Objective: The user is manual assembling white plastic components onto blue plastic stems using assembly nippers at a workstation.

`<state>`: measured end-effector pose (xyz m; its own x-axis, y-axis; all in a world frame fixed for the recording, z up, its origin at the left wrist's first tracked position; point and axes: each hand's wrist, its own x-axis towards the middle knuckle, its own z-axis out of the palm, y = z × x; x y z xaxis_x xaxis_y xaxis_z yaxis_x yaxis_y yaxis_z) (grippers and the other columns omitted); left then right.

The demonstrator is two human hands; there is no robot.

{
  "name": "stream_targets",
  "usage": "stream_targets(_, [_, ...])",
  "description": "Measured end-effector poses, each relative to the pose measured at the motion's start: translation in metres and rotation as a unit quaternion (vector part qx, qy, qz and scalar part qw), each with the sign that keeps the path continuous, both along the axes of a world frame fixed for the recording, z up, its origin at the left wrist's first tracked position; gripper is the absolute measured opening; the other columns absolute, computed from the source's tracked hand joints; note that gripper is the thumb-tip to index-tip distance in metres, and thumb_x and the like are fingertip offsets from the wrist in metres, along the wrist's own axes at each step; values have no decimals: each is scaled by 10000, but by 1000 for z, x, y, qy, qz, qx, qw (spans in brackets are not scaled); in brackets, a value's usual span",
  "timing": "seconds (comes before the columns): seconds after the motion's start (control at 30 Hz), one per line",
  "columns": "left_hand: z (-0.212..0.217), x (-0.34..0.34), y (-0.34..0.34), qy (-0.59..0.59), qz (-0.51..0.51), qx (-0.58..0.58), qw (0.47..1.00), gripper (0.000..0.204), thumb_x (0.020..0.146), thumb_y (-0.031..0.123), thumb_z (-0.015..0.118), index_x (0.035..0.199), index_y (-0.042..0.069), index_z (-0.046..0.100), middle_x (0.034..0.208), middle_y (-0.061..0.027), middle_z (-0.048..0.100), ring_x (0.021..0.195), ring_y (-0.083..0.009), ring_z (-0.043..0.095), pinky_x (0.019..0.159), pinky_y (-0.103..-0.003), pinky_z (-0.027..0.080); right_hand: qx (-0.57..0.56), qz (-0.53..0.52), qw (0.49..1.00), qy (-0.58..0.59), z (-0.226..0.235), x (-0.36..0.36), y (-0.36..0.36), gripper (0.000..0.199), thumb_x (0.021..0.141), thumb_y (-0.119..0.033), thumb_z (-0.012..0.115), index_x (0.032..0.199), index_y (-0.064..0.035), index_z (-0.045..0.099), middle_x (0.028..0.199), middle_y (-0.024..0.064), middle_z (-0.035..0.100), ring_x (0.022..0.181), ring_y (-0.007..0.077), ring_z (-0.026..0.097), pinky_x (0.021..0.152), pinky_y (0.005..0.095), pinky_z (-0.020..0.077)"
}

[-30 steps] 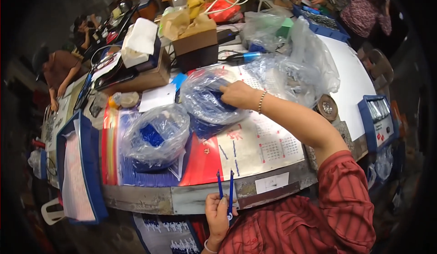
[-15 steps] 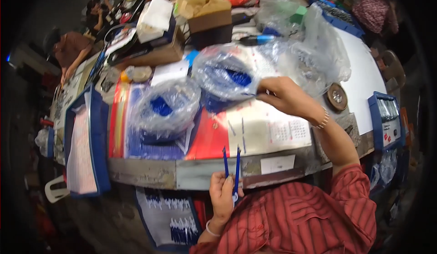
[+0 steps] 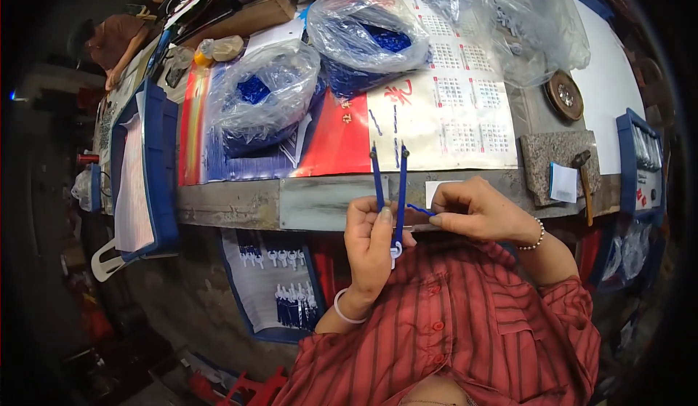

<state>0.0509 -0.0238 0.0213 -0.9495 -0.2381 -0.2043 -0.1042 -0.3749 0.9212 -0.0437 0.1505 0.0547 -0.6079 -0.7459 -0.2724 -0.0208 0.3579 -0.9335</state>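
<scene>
Presently, the person's left hand (image 3: 373,250) is closed around the lower part of a blue two-legged piece (image 3: 401,195), pinching it with the thumb and fingers; a white fitting (image 3: 396,252) shows at its lower end. The right hand (image 3: 483,211) is just beside it, with thumb and forefinger pressed together on a small blue strip (image 3: 419,209), whose free end points toward this piece. Both hands are near the front edge of the desk (image 3: 243,210). Loose blue strips (image 3: 395,119) lie on a calendar sheet (image 3: 465,101), and farther away stand two clear plastic bags (image 3: 331,13) with blue contents.
</scene>
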Motion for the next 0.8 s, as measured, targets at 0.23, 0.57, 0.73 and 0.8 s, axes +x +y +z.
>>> stream_targets(0.23, [4, -2, 7, 4, 3, 129, 992, 140, 959, 112, 392, 1052, 8, 390, 918, -182, 613, 623, -164, 625, 584, -262, 535, -32, 9, 999, -29, -16, 18, 3, 182, 796, -137, 631, 776, 5, 520, 582, 36, 464, 549, 89, 388, 481, 275, 334])
stream_targets(0.57, [-2, -6, 13, -10, 46, 152, 987, 166, 968, 162, 385, 1056, 21, 395, 864, -175, 618, 678, -221, 658, 604, -290, 554, -247, -226, 901, -276, -35, 38, -6, 171, 856, -91, 622, 980, 13, 569, 739, 50, 608, 575, 79, 556, 534, 188, 464])
stream_targets(0.73, [-5, -5, 15, -19, 29, 169, 985, 165, 964, 148, 399, 1073, 23, 394, 897, -183, 619, 704, -228, 662, 614, -295, 555, -319, -317, 835, -317, -42, 40, -11, 117, 871, -63, 586, 954, 20, 576, 732, 65, 604, 521, 75, 526, 481, 184, 437])
stream_targets(0.8, [-3, -5, 17, -33, 27, 148, 988, 162, 958, 151, 410, 1064, 28, 408, 901, -177, 623, 692, -221, 660, 596, -285, 550, -301, -333, 851, -273, -37, 35, -4, 112, 876, -69, 582, 942, 20, 580, 725, 65, 602, 511, 68, 515, 469, 181, 426])
